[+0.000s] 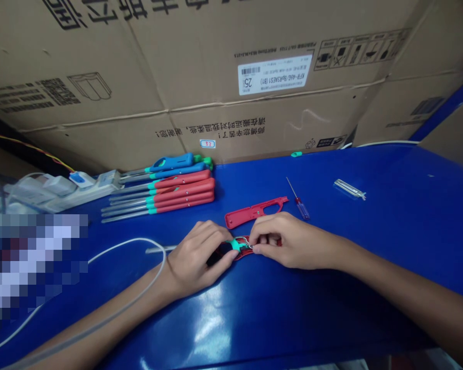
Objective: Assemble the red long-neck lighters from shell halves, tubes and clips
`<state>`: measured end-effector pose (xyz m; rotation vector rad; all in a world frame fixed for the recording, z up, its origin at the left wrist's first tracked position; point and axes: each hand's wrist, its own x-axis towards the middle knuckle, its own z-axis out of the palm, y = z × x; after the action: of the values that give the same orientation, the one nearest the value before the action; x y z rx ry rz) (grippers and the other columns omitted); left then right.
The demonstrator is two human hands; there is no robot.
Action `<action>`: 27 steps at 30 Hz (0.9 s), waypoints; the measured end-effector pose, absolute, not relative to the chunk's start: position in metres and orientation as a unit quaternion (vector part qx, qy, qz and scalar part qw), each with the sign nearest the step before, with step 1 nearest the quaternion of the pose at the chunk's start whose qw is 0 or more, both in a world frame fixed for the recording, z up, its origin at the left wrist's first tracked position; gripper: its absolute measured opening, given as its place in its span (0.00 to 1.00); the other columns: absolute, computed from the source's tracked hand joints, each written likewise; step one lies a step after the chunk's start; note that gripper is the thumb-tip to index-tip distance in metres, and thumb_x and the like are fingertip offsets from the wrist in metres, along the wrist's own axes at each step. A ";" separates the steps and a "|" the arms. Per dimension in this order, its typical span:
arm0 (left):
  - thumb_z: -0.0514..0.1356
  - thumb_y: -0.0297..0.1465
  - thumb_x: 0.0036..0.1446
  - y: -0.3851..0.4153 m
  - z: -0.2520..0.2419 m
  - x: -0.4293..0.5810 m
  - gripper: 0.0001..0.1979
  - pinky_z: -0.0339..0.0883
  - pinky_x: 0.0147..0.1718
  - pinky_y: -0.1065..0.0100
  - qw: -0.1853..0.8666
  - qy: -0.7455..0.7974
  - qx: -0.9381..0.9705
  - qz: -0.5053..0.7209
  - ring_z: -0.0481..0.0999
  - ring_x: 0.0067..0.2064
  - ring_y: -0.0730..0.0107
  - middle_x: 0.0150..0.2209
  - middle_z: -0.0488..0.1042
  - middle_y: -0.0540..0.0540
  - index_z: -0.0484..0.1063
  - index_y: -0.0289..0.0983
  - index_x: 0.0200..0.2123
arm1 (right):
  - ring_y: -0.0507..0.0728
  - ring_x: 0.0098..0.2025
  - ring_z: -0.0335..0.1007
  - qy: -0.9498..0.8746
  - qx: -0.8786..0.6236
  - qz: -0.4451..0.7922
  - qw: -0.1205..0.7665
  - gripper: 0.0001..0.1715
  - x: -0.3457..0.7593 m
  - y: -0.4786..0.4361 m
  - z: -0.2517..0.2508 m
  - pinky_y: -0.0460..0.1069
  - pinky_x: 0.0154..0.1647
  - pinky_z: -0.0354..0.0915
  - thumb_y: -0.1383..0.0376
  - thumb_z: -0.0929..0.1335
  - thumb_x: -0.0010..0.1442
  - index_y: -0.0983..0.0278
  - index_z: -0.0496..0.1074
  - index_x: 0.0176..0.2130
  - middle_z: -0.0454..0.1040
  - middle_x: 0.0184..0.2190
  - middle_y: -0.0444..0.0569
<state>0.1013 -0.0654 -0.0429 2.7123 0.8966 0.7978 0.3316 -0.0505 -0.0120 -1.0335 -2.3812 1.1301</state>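
Observation:
Both hands meet over an opened red utility lighter body [237,248] with a green inner part, lying low on the blue table [332,288]. My left hand [198,259] grips it from above, its fingers curled over. My right hand [289,241] pinches at its far end, fingertips on a thin bright wire [250,245]. A metal nozzle tube [160,250] sticks out to the left under my left hand. Just beyond my hands lies a loose red lighter half-shell [254,211]. A small blue-handled screwdriver [300,203] lies to its right.
Several finished red and blue lighters [181,190] lie stacked at the back left, next to a white power strip [81,190]. A metal part [349,188] and a small green piece [296,153] lie further right. A white cable [127,245] crosses the table. Cardboard boxes [216,67] line the back.

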 end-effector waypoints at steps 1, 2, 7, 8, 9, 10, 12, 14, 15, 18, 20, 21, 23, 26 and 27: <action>0.58 0.27 0.60 -0.065 -0.043 0.101 0.06 0.67 0.39 0.61 0.088 0.302 0.911 0.267 0.73 0.38 0.63 0.36 0.76 0.42 0.70 0.34 0.41 | 0.48 0.27 0.62 -0.832 -0.361 0.392 0.154 0.05 0.332 -0.050 -0.012 0.44 0.27 0.60 0.74 0.66 0.56 0.68 0.73 0.32 0.72 0.30 0.47; 0.58 0.27 0.60 -0.065 -0.043 0.101 0.06 0.68 0.38 0.61 0.089 0.302 0.911 0.266 0.73 0.38 0.63 0.36 0.76 0.42 0.70 0.34 0.41 | 0.48 0.26 0.62 -0.832 -0.360 0.392 0.153 0.05 0.332 -0.050 -0.012 0.44 0.27 0.60 0.74 0.66 0.56 0.68 0.73 0.33 0.72 0.30 0.47; 0.57 0.27 0.61 -0.065 -0.044 0.101 0.06 0.68 0.38 0.61 0.092 0.290 0.912 0.274 0.73 0.38 0.64 0.36 0.76 0.42 0.70 0.34 0.42 | 0.49 0.26 0.61 -0.835 -0.354 0.392 0.153 0.07 0.334 -0.050 -0.015 0.44 0.26 0.60 0.75 0.66 0.53 0.68 0.74 0.33 0.72 0.30 0.48; 0.58 0.27 0.61 -0.065 -0.044 0.101 0.06 0.68 0.38 0.61 0.092 0.290 0.912 0.275 0.73 0.38 0.64 0.36 0.76 0.41 0.70 0.33 0.42 | 0.49 0.26 0.61 -0.836 -0.351 0.392 0.154 0.08 0.335 -0.050 -0.015 0.44 0.26 0.60 0.75 0.66 0.53 0.68 0.74 0.33 0.72 0.30 0.48; 0.58 0.27 0.61 -0.065 -0.044 0.101 0.06 0.68 0.38 0.61 0.093 0.290 0.912 0.275 0.73 0.38 0.64 0.36 0.76 0.41 0.70 0.33 0.42 | 0.49 0.26 0.61 -0.837 -0.350 0.391 0.155 0.09 0.335 -0.050 -0.015 0.44 0.26 0.60 0.75 0.66 0.52 0.68 0.74 0.34 0.72 0.30 0.48; 0.58 0.27 0.61 -0.065 -0.044 0.101 0.06 0.68 0.38 0.61 0.093 0.291 0.912 0.274 0.73 0.38 0.64 0.36 0.76 0.42 0.70 0.33 0.42 | 0.49 0.26 0.61 -0.838 -0.349 0.390 0.155 0.09 0.335 -0.050 -0.015 0.44 0.26 0.60 0.75 0.66 0.52 0.68 0.74 0.34 0.72 0.30 0.48; 0.58 0.27 0.61 -0.065 -0.044 0.100 0.06 0.68 0.39 0.61 0.094 0.293 0.912 0.272 0.73 0.38 0.64 0.36 0.76 0.42 0.70 0.33 0.41 | 0.49 0.27 0.62 -0.841 -0.347 0.385 0.155 0.09 0.334 -0.050 -0.014 0.44 0.27 0.60 0.75 0.65 0.53 0.69 0.74 0.34 0.73 0.31 0.48; 0.58 0.28 0.61 -0.064 -0.045 0.100 0.06 0.68 0.39 0.61 0.096 0.296 0.912 0.269 0.73 0.38 0.64 0.37 0.76 0.42 0.70 0.33 0.42 | 0.49 0.27 0.62 -0.844 -0.343 0.382 0.154 0.09 0.334 -0.050 -0.013 0.44 0.27 0.60 0.75 0.65 0.54 0.69 0.74 0.35 0.73 0.31 0.49; 0.58 0.28 0.61 -0.064 -0.045 0.100 0.06 0.68 0.39 0.61 0.097 0.297 0.912 0.267 0.73 0.39 0.64 0.37 0.76 0.42 0.70 0.34 0.42 | 0.50 0.27 0.62 -0.846 -0.341 0.381 0.153 0.09 0.334 -0.050 -0.013 0.45 0.27 0.60 0.75 0.65 0.55 0.69 0.74 0.35 0.73 0.31 0.49; 0.59 0.28 0.61 -0.064 -0.046 0.100 0.06 0.67 0.39 0.61 0.097 0.299 0.912 0.265 0.73 0.39 0.64 0.37 0.77 0.42 0.70 0.34 0.42 | 0.50 0.28 0.63 -0.848 -0.341 0.379 0.147 0.10 0.334 -0.049 -0.011 0.45 0.28 0.60 0.74 0.65 0.56 0.69 0.75 0.36 0.74 0.31 0.49; 0.60 0.29 0.61 -0.064 -0.046 0.100 0.06 0.67 0.39 0.62 0.095 0.297 0.911 0.271 0.73 0.38 0.64 0.37 0.77 0.42 0.70 0.34 0.42 | 0.50 0.29 0.64 -0.850 -0.340 0.375 0.144 0.10 0.335 -0.049 -0.011 0.45 0.28 0.60 0.74 0.65 0.57 0.69 0.75 0.37 0.75 0.32 0.49; 0.60 0.29 0.60 -0.064 -0.046 0.100 0.07 0.67 0.39 0.62 0.094 0.297 0.910 0.273 0.74 0.38 0.64 0.37 0.77 0.43 0.71 0.34 0.42 | 0.51 0.30 0.65 -0.851 -0.339 0.373 0.144 0.10 0.334 -0.049 -0.010 0.45 0.29 0.60 0.74 0.65 0.57 0.69 0.75 0.36 0.75 0.33 0.50; 0.60 0.29 0.60 -0.064 -0.045 0.101 0.07 0.67 0.39 0.62 0.092 0.299 0.909 0.278 0.74 0.38 0.64 0.37 0.77 0.43 0.71 0.34 0.41 | 0.51 0.31 0.66 -0.850 -0.341 0.375 0.144 0.09 0.334 -0.049 -0.010 0.45 0.29 0.61 0.74 0.65 0.57 0.69 0.76 0.36 0.75 0.33 0.50; 0.61 0.30 0.60 -0.065 -0.044 0.102 0.07 0.67 0.38 0.63 0.092 0.305 0.905 0.282 0.74 0.38 0.65 0.37 0.77 0.43 0.72 0.34 0.41 | 0.50 0.29 0.65 -0.842 -0.353 0.383 0.144 0.09 0.333 -0.049 -0.009 0.45 0.28 0.60 0.74 0.66 0.57 0.69 0.76 0.36 0.75 0.32 0.49; 0.61 0.30 0.59 -0.065 -0.044 0.102 0.07 0.67 0.38 0.63 0.093 0.307 0.904 0.283 0.74 0.38 0.65 0.37 0.77 0.43 0.72 0.35 0.41 | 0.50 0.28 0.64 -0.840 -0.355 0.384 0.144 0.08 0.333 -0.049 -0.009 0.45 0.28 0.60 0.74 0.66 0.57 0.69 0.76 0.36 0.75 0.31 0.49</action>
<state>0.1017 -0.0654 -0.0438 2.6832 0.9114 0.8390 0.3331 -0.0490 -0.0092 -1.0230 -2.4226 1.1070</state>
